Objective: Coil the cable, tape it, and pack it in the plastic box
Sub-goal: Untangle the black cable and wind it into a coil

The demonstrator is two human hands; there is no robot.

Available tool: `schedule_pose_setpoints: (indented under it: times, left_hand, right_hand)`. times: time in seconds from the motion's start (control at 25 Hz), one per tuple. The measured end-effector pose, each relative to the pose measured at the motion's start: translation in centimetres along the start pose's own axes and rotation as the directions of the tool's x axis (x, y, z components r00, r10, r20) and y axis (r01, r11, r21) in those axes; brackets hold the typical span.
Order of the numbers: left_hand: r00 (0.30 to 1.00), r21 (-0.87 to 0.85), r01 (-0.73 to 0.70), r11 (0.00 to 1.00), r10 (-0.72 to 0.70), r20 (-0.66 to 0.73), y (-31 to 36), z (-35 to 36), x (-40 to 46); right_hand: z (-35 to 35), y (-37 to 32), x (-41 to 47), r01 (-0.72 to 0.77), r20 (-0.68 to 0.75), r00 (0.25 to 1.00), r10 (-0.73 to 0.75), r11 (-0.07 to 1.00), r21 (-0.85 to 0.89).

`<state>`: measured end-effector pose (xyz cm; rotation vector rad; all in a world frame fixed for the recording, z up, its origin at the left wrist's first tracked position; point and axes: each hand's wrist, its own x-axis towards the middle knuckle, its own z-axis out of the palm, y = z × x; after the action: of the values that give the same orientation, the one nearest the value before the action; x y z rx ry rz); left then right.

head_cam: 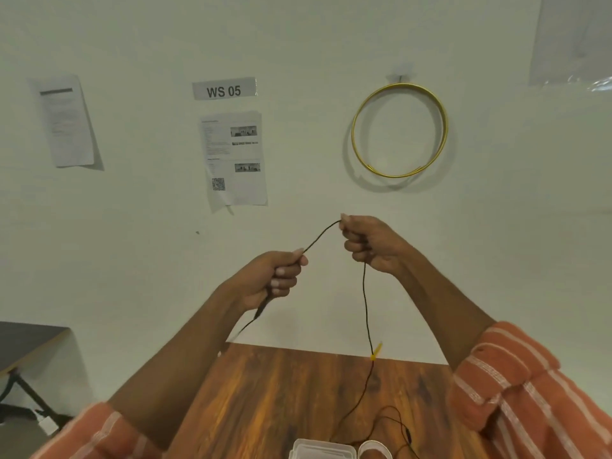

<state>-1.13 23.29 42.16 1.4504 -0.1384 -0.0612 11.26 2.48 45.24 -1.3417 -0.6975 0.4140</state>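
Note:
A thin black cable (pixel 365 303) is held up in front of the wall. My left hand (pixel 276 276) grips it near one end, and the plug end hangs out below the fist. My right hand (pixel 367 241) grips it higher, with a short span arching between the two hands. From my right hand the cable drops to the wooden table (pixel 265 392), passing a small yellow tie (pixel 376 352), and lies in loose loops near the front. A clear plastic box (pixel 321 450) and a roll of tape (pixel 374 450) sit at the bottom edge.
A yellow hoop (pixel 399 129) hangs on the white wall, beside printed sheets (pixel 233 157) and a "WS 05" label (pixel 224 89). A dark table (pixel 23 342) stands at the left.

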Motion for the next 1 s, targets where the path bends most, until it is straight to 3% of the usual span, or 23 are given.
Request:
schedule_pose_setpoints:
  times: [0.12,0.28,0.4,0.48,0.56,0.68,0.84,0.92,1.0]
  left_hand:
    - [0.984,-0.239,0.022,0.971,0.022,0.177,-2.9,1.0,-2.3]
    - [0.907,-0.527,0.092,0.845,0.147,0.395,-2.9,3.6,-3.2]
    - [0.871,-0.667,0.055,0.743,0.291,0.396,-1.1,5.9,-3.4]
    - [0.895,-0.694,-0.097,0.713,0.368,0.253,0.8,6.8,-2.6]
    - [0.907,-0.625,-0.323,0.71,0.422,0.011,3.0,6.6,-1.1]
    - [0.847,-0.444,-0.532,0.721,0.46,-0.266,5.7,4.7,1.1]
    - [0.799,0.031,-0.487,0.873,0.46,-0.388,5.5,2.8,2.9]
    - [0.782,0.254,-0.427,0.868,0.496,-0.379,4.4,2.7,3.6]
    - [0.768,0.511,-0.357,0.782,0.557,-0.317,3.0,3.3,4.1]
  right_hand:
    - [-1.2,0.5,0.7,0.044,-0.187,0.982,-0.032,0.997,0.058]
    - [-0.4,2.9,1.2,0.078,-0.359,0.93,-0.084,0.996,-0.031]
    - [0.9,5.3,0.5,0.099,-0.411,0.905,-0.109,0.994,-0.047]
    - [2.2,7.0,-0.7,0.098,-0.395,0.91,-0.124,0.991,-0.086]
    - [3.6,8.5,-2.6,0.067,-0.355,0.927,-0.12,0.985,-0.159]
    - [5.1,9.4,-5.7,0.082,-0.221,0.963,-0.151,0.953,-0.291]
    - [5.5,8.1,-8.7,0.173,-0.181,0.942,-0.282,0.872,-0.457]
    - [5.4,6.8,-9.6,0.207,-0.153,0.933,-0.327,0.831,-0.516]
    - [5.3,5.2,-10.0,0.248,-0.086,0.933,-0.348,0.799,-0.547]
